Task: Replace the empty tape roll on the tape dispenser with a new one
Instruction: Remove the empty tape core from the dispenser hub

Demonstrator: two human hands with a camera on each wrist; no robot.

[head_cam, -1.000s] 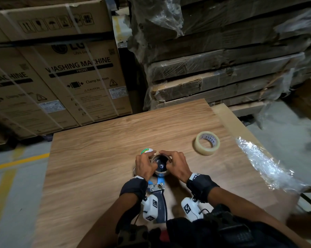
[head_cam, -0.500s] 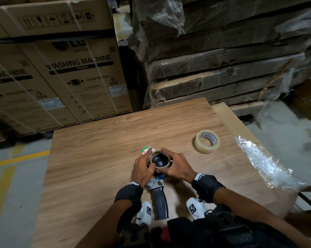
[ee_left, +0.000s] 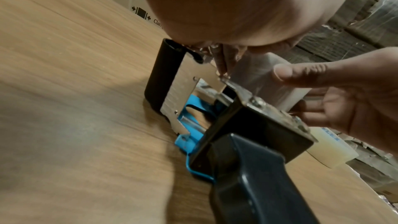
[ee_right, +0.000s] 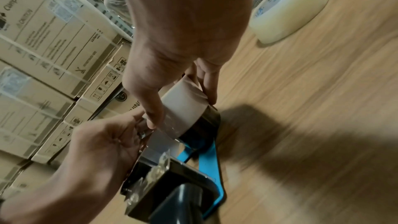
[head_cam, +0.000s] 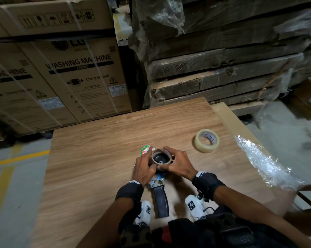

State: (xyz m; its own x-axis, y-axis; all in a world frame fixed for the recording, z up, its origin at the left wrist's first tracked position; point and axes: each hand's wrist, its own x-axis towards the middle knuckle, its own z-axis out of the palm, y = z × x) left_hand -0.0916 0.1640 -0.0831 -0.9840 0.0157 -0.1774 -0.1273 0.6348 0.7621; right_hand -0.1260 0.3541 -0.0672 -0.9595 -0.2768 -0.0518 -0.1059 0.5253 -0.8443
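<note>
Gripping the empty core [head_cam: 161,157] between thumb and fingers, the right hand [head_cam: 178,162] looks set to lift it off the hub, which seems why the dispenser [head_cam: 160,196] lies on its side on the desk [head_cam: 97,158], hub facing up, handle at 6 o'clock. The left hand [head_cam: 142,169] curls against the core's 9 o'clock side and the frame beneath, probably pinning the tool so only the core rises. The new roll [head_cam: 207,140] lies flat at 2 o'clock, well apart yet within reach for the swap.
</note>
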